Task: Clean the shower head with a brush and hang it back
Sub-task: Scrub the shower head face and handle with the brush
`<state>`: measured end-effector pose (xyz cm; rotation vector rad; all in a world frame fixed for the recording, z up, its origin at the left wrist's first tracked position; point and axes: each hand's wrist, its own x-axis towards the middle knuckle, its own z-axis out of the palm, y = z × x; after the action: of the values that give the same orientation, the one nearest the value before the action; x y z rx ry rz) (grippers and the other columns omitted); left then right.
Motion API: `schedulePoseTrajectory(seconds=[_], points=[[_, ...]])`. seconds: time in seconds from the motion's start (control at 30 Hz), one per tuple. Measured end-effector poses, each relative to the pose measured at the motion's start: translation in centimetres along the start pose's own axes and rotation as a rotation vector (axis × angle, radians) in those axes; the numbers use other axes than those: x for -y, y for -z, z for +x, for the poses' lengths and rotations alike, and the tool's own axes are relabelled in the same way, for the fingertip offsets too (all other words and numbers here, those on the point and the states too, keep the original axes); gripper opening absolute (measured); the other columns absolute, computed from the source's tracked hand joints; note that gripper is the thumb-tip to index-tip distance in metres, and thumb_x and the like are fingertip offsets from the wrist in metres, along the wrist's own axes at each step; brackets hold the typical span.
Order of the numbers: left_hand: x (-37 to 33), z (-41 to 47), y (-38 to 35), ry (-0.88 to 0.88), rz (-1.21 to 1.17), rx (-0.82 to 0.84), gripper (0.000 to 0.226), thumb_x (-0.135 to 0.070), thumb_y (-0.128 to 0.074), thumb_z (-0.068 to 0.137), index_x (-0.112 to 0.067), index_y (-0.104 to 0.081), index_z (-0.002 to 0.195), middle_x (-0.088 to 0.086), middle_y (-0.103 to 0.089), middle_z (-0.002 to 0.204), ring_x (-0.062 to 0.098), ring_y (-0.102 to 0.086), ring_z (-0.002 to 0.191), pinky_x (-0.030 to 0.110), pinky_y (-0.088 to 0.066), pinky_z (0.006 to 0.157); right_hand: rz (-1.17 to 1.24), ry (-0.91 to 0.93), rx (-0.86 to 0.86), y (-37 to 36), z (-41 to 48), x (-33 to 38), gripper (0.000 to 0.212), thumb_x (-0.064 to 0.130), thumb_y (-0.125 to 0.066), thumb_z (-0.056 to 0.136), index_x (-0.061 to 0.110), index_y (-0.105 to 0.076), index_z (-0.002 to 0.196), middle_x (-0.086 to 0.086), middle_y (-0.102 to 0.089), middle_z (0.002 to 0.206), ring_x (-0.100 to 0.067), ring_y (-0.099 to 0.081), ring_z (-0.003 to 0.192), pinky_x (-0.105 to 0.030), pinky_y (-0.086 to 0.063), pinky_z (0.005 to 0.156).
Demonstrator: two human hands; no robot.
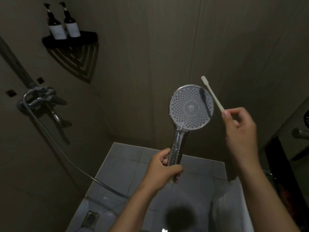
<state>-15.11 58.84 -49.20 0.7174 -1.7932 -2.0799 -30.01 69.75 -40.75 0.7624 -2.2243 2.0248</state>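
A chrome shower head (pixel 191 107) is held upright by its handle, its dotted grey face turned forward. A slim white brush (pixel 213 94), tilted toward 11 o'clock, is raised at its 2 o'clock edge.

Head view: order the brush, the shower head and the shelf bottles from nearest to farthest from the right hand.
1. brush, pinched in the right hand itself.
2. shower head, just left of that hand, gripped by the left hand.
3. bottles, far upper left on the corner shelf.

Bathroom shower stall: wall mixer tap (pixel 44 97), corner shelf (pixel 70 40) bottles (pixel 64 22), floor drain (pixel 90 218).
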Motion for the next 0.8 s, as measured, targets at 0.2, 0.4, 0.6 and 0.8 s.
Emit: schedulePoseTrajectory(seconds=[0.2,0.4,0.6,0.8], points=[[-0.1,0.0,-0.4,-0.019,0.065,0.029,0.031,0.01,-0.065,0.072,-0.01,-0.062,0.096,0.0,-0.06,0.065,0.014,-0.058,0.055,0.027,-0.051,0.049,-0.039,-0.014,0.232,-1.2,-1.3,-0.8,0.017,0.017,-0.053,0.094,0.016,-0.055,0.078,0.005,-0.049,0.061,0.002,-0.041,0.044,-0.01,-0.028,0.041],[-0.4,0.1,-0.4,-0.035,0.024,0.006,0.029,0.006,-0.065,0.065,-0.009,-0.063,0.091,-0.001,-0.058,0.061,0.014,-0.055,0.05,0.024,-0.047,0.044,0.022,0.003,0.181,-0.8,-1.3,-0.6,0.014,0.015,-0.052,0.095,0.016,-0.057,0.081,0.01,-0.053,0.061,0.0,-0.042,0.05,-0.011,-0.032,0.044],[-0.6,-0.2,-0.3,-0.039,-0.004,0.01,0.034,0.002,-0.065,0.065,-0.003,-0.062,0.098,-0.001,-0.058,0.061,0.014,-0.054,0.051,0.024,-0.047,0.044,0.065,0.001,0.006,1.8,-0.5,-1.1,0.017,0.015,-0.053,0.095,0.013,-0.054,0.078,-0.017,-0.044,0.063,-0.022,-0.039,0.057,-0.03,-0.029,0.049],[-0.9,-0.5,-0.1,-0.055,-0.013,0.01,0.036,-0.001,-0.066,0.065,0.0,-0.061,0.101,0.005,-0.059,0.066,0.016,-0.055,0.053,0.024,-0.048,0.046,0.031,0.023,0.046,1.3,-2.0,-2.2,0.018,0.009,-0.055,0.093,0.009,-0.057,0.075,-0.007,-0.037,0.057,-0.004,-0.03,0.045,-0.016,-0.02,0.041]])
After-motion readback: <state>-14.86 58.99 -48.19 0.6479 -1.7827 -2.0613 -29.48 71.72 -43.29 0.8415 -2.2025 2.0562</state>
